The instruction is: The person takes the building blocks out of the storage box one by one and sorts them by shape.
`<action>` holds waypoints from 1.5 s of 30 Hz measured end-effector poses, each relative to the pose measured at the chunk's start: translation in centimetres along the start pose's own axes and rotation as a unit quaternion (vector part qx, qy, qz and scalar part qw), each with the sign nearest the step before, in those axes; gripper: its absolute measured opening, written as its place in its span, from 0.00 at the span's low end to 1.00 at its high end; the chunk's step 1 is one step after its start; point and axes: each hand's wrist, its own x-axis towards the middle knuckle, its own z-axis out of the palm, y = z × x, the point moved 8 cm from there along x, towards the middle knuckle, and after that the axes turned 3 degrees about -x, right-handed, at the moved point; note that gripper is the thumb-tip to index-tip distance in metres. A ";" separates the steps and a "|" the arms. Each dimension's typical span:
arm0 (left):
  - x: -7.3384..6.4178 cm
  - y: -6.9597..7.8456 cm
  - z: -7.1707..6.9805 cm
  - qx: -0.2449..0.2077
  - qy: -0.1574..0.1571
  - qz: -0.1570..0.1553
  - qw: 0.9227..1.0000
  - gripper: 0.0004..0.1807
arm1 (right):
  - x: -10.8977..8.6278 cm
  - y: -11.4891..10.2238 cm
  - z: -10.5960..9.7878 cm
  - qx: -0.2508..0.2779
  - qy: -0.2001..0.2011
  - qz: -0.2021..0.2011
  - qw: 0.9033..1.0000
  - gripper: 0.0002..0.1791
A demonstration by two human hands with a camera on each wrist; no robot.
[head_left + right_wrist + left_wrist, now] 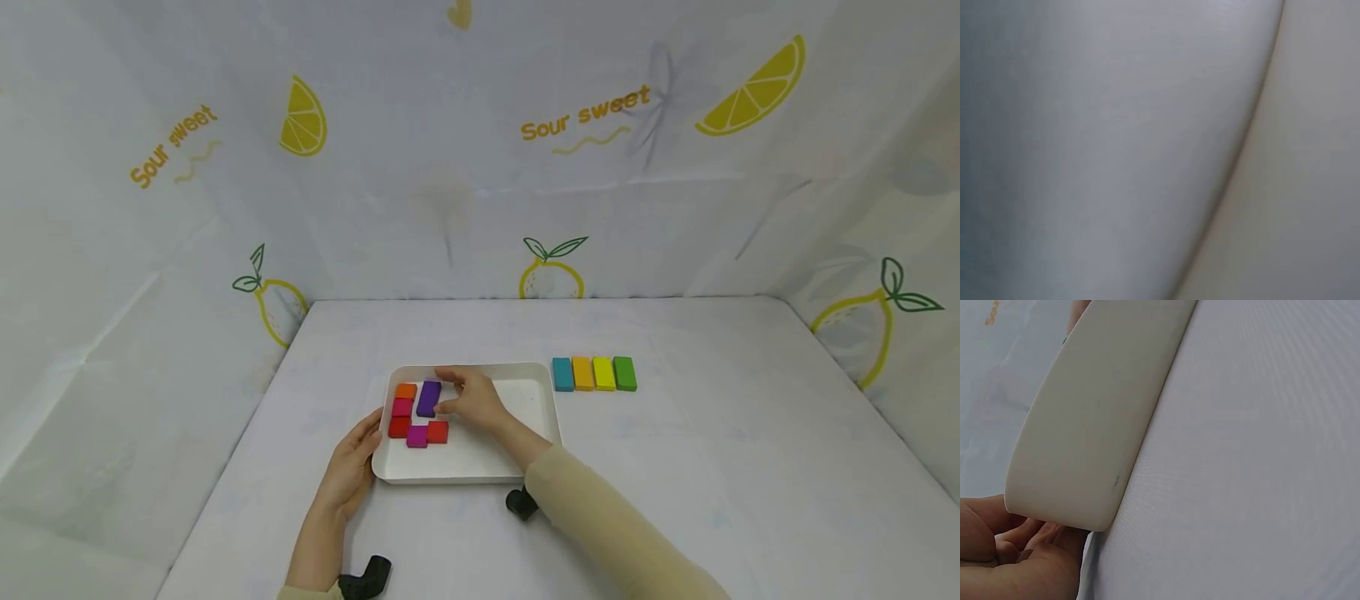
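In the head view my left hand [352,467] rests against the left end of a white tray [487,467], fingers along the outside of its wall. The left wrist view shows that hand's thumb and fingers at the tray's rounded corner [1079,512]. My right hand [476,402] reaches over the tray and holds a purple block [428,399] between index finger and thumb, at its far end and right side. Left of the purple block lie an orange block [406,391], a pink block [402,407] and a red block [399,427]. Nearer me are a magenta block [417,437] and another red block [437,432].
Right of the tray, blue [562,375], orange [582,374], yellow [603,373] and green [625,373] blocks stand in a row on the white table [712,467]. A lemon-printed cloth [450,167] hangs behind. The right wrist view shows blurred pale surfaces.
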 end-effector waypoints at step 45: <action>0.0 -0.2 -0.1 -0.001 0.009 -0.015 1.000 0.28 | -0.1 -0.2 1.3 -0.040 0.005 0.004 0.999 0.35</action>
